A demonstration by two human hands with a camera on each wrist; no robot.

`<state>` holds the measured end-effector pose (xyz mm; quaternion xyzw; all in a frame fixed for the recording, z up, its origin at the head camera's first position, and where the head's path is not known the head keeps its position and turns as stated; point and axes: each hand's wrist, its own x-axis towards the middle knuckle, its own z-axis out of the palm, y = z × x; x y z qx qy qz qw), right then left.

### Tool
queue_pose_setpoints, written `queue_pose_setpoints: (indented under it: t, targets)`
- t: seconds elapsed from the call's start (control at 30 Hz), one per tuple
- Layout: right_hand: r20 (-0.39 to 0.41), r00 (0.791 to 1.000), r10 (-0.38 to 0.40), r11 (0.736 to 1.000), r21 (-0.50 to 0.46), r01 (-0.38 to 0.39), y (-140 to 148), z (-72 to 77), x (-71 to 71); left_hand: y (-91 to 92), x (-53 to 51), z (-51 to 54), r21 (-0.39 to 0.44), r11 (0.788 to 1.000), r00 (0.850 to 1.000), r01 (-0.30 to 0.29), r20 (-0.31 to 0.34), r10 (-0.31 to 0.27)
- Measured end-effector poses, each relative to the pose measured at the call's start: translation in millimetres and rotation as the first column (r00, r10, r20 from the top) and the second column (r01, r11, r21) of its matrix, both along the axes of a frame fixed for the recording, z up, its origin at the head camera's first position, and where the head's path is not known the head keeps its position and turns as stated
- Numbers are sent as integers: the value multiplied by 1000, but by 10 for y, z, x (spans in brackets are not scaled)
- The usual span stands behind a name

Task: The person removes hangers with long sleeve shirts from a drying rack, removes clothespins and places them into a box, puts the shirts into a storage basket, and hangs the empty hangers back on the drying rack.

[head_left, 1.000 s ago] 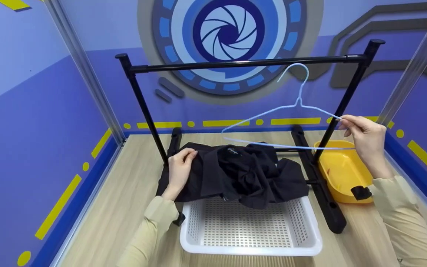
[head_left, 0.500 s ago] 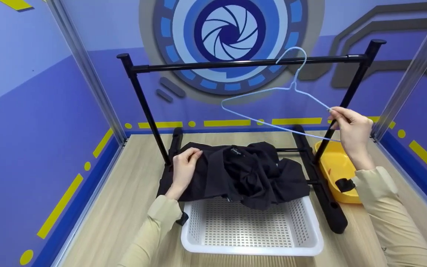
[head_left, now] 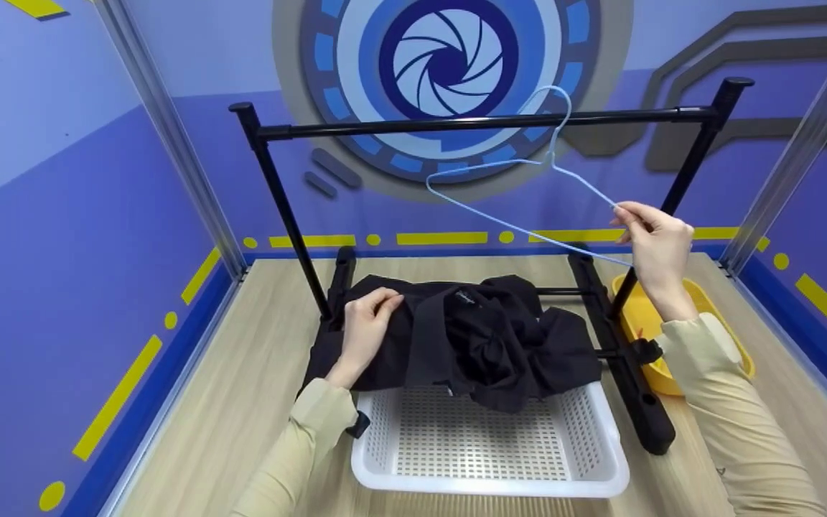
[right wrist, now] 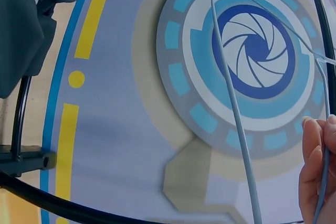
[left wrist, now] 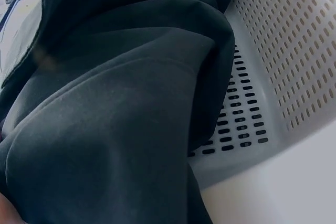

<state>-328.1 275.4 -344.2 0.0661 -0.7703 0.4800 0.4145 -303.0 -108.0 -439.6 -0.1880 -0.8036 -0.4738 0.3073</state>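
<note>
A light blue wire hanger (head_left: 551, 156) is in my right hand (head_left: 661, 248), pinched near its right shoulder. Its hook reaches over the black rail (head_left: 413, 127), with the tip behind it; whether it rests there I cannot tell. The right wrist view shows the hanger's long wire (right wrist: 234, 103) against the wall. My left hand (head_left: 369, 330) pinches a black collared shirt (head_left: 428, 337) by its left part. This shirt lies bunched over the back of the white basket (head_left: 489, 487). Its folds (left wrist: 115, 129) fill most of the left wrist view, hiding nearly all of that hand.
Black posts and feet (head_left: 650, 424) of the garment rack flank the basket. Behind the right foot sits a yellow tub (head_left: 645, 316), partly covered by my right arm. Blue and purple wall panels (head_left: 97, 237) enclose the wooden table (head_left: 205, 402).
My right hand has moved left and up with the hanger, whose hook has risen from below the rail to over it. The left hand has shifted slightly right, still on the shirt.
</note>
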Motion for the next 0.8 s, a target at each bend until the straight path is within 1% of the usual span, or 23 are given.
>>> queue_pose_setpoints:
  t: [0.17,0.3,0.53,0.67,0.8]
  targets:
    - [6,1000,15,1000,-7,-15,-53,-53,-19,4,-8,-12,-6,1000,1000,-6,8,6]
    - [24,1000,15,1000,4,-15,-85,-96,-31,12,-12,-13,-8,1000,1000,3,2,-3]
    - [23,999,37,999,15,-37,-107,-185,-67,21,-21,-36,-4,1000,1000,5,8,-5]
    - [17,999,45,999,14,-45,-117,-246,-77,25,-17,-34,-4,1000,1000,11,3,-11]
    - [36,998,60,998,11,-60,-123,-278,-74,34,-12,-21,-14,1000,1000,7,-7,-8]
